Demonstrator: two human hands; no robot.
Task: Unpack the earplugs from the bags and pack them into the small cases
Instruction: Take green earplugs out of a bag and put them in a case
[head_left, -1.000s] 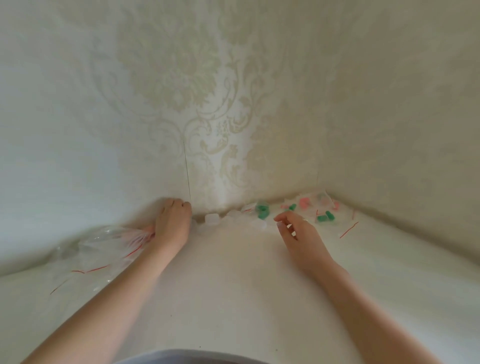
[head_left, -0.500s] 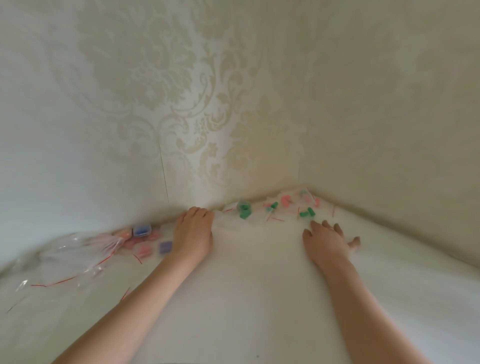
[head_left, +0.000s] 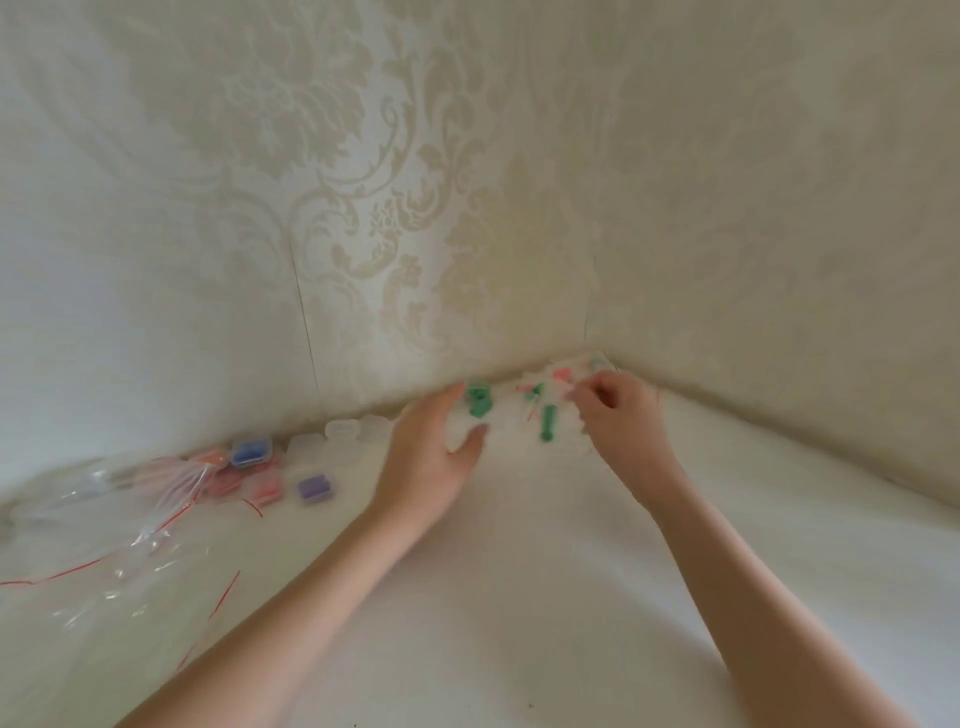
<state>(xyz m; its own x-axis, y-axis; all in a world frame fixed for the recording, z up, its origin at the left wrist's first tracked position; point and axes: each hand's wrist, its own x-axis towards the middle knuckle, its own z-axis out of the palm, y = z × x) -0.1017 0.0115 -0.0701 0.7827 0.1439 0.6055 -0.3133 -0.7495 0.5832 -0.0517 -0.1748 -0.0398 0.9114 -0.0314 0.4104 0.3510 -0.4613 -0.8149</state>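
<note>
**Q:** ok so which hand gets the next earplug? and where are they even lying?

**A:** The earplugs (head_left: 548, 423) sit in the far corner where the walls (head_left: 467, 208) meet, in a messy little pile of clear bags (head_left: 524, 415). The left hand (head_left: 436, 452) is just to their left, fingers straight-ish and relaxed, thumb spread, resting on or pressing that plastic, not wrapped round anything as far as I can see. The right hand (head_left: 621, 415) is on the pile's other side, fingers curled in like it's pinching something small, but it's blurry, so I can't tell what, or if there's anything in there.

**Q:** so the pile's between the hands?

**A:** Yep. One green plug stands out just left of the right hand's fingers, long axis running roughly away from the person. Right hand is nearer to it, so I'd guess that one picks while the left steadies the bag.

**Q:** cases?

**A:** The cases (head_left: 311, 488) are well off to the left of the left hand, by the wall, next to a big bag (head_left: 130, 519).

**Q:** anything different from half a second back?

**A:** The left hand has slid right, onto the pile. The right hand was flat and spread on the sheet (head_left: 519, 597); now it's up in the corner, curled.
</note>
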